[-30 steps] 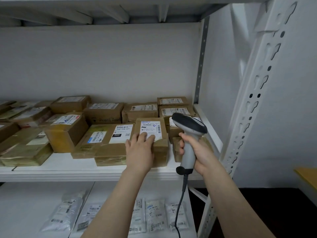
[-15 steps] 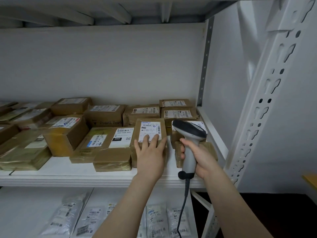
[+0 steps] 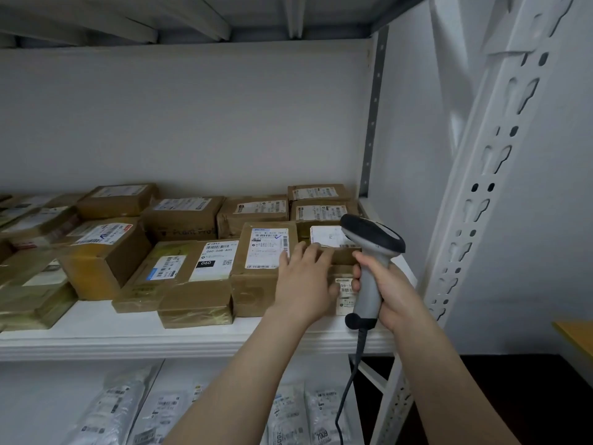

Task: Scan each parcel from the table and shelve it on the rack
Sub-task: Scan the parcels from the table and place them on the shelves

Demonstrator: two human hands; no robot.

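Stands at a white metal rack shelf packed with brown cardboard boxes. Reaches out the left hand, palm down, fingers straight and spread, at the right edge of a brown cardboard parcel with a white label and a blue tick. Hard to tell if touching it or just above. Grips a grey and black scanner gun in the right hand, fingers wrapped tight round the handle, dark head on top. Hands close together, not touching. Parcel flat on the shelf, near the front, snug between other boxes. Under the scanner, a hanging black cable. Lower down, white plastic bags on the next shelf.
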